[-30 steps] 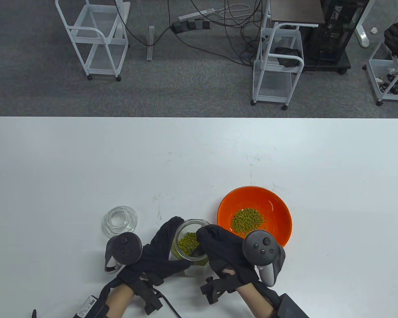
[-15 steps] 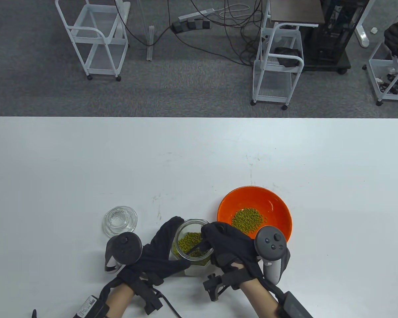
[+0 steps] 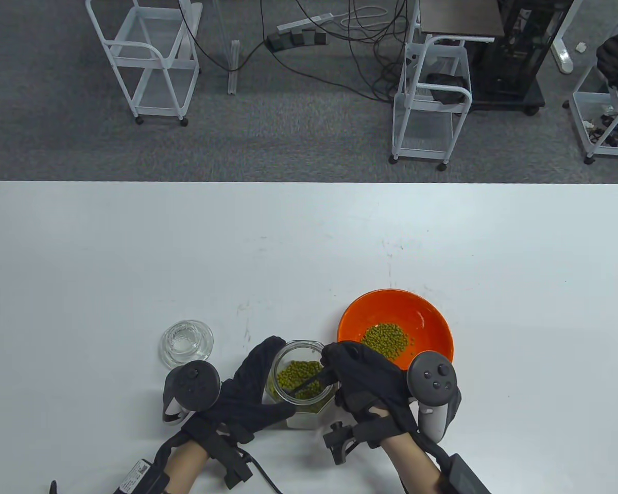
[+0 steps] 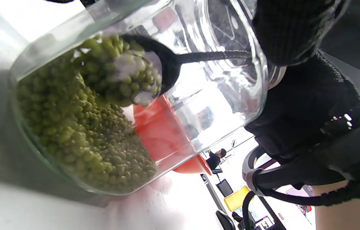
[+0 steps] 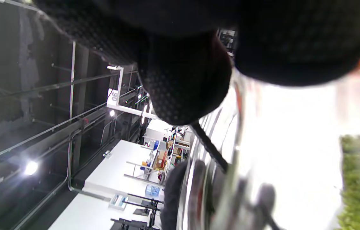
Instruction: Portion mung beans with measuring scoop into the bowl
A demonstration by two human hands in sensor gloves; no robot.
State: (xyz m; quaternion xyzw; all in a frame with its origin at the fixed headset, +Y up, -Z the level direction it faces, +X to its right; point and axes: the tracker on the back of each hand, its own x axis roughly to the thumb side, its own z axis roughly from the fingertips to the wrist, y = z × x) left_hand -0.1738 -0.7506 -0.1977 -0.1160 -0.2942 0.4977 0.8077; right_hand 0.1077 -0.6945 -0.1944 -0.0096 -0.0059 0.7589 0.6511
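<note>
One heap of mung beans (image 3: pixel 384 341) already sits in the orange bowl (image 3: pixel 432 319), just beyond the right hand (image 3: pixel 363 381), so portioning is partway, I'd say. The right hand pinches the black measuring scoop (image 4: pixel 154 68), loaded and inside the glass jar (image 3: pixel 298 378), which the left hand (image 3: pixel 247 393) wraps. Left to do: lift and tip. Count: one jar, one scoop, one bowl, one glass lid (image 3: pixel 186 343) beyond the left hand.

Only readable mark: "90" on a white sign (image 5: pixel 113 96) fixed to a post, far background of right wrist view, seen sideways, could be 06. Nothing legible anywhere else.
</note>
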